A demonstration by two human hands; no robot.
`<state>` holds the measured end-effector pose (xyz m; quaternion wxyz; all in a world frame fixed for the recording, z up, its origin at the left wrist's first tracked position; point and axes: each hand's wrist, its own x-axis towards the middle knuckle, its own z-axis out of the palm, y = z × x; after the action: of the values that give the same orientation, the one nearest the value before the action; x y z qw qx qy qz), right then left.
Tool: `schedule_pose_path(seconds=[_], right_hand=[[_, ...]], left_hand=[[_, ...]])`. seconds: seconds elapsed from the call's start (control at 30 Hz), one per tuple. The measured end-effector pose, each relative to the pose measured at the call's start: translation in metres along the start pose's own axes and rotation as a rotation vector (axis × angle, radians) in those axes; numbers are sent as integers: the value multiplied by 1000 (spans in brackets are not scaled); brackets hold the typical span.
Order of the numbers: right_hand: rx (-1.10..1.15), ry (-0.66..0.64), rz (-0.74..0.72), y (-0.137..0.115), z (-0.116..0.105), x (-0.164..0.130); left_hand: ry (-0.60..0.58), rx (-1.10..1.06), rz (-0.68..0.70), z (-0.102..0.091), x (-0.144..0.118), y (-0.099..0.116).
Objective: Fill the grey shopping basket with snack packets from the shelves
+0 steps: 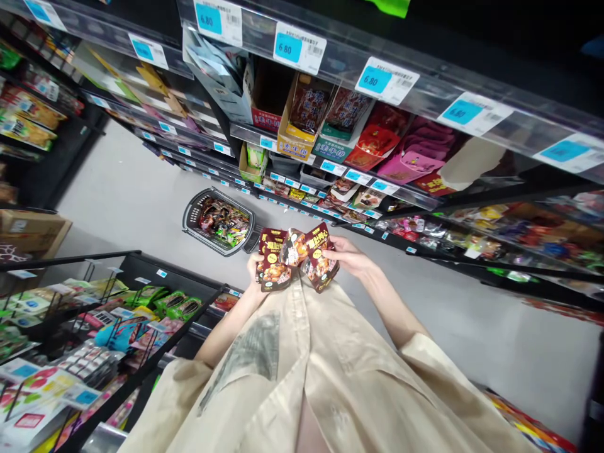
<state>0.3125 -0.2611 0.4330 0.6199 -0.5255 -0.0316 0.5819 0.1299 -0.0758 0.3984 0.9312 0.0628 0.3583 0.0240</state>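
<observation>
Dark maroon snack packets with yellow lettering and food pictures are held up in front of my beige shirt. My left hand (255, 272) is closed round the outer edge of the left packets (275, 261), which look stacked. With fingers and thumb, my right hand (345, 255) grips the right packet (319, 258) at its side. Between them a paler packet (294, 247) shows, partly covered by the others; which hand holds it I cannot tell. Beyond the left packets, a grey shopping basket (187, 221) stands on the floor, filled with a jumble of small packets.
Shelving (406, 189) with boxed snacks and blue price tags runs along the far side. A lower rack (136, 253) of packaged snacks stands at my left. Cardboard boxes (28, 229) sit at the far left. Grey floor (136, 189) lies between the shelves.
</observation>
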Motion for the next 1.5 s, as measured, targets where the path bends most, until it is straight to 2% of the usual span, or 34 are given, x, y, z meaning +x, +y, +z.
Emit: schedule_pose_path(seconds=[0.1, 0.23, 0.37, 0.47, 0.57, 0.67, 0.73, 0.87, 1.0, 1.1, 1.27, 1.37, 1.5], right_hand=[[-117, -113, 75, -12, -7, 0], [-363, -147, 53, -43, -4, 7], [-569, -248, -26, -71, 22, 24], [-671, -374, -66, -77, 45, 38], [-588, -383, -90, -69, 59, 47], [-416, -234, -115, -51, 60, 50], [-248, -110, -106, -37, 55, 49], [34, 0, -19, -12, 39, 46], [136, 29, 55, 2, 29, 39], [177, 44, 56, 4, 30, 33], [261, 120, 17, 8, 38, 31], [269, 109, 37, 20, 46, 32], [316, -2, 160, 41, 61, 30]], left_hand=[[-40, 31, 36, 9, 0, 5], [-63, 72, -17, 15, -3, 5], [-34, 54, -90, 9, -4, -5], [-5, 27, -135, 0, -6, -15], [-40, -7, -208, -12, -11, -18], [-56, 49, -325, -26, -15, -13], [-35, 76, -325, -34, -17, -10], [17, 41, -203, -40, -21, -5], [-8, 31, -112, -39, -24, -3], [-15, 60, -96, -45, -23, -2], [47, 137, -74, -57, -15, -10], [61, 144, 13, -51, -10, -13], [97, 181, 233, -29, -4, -4]])
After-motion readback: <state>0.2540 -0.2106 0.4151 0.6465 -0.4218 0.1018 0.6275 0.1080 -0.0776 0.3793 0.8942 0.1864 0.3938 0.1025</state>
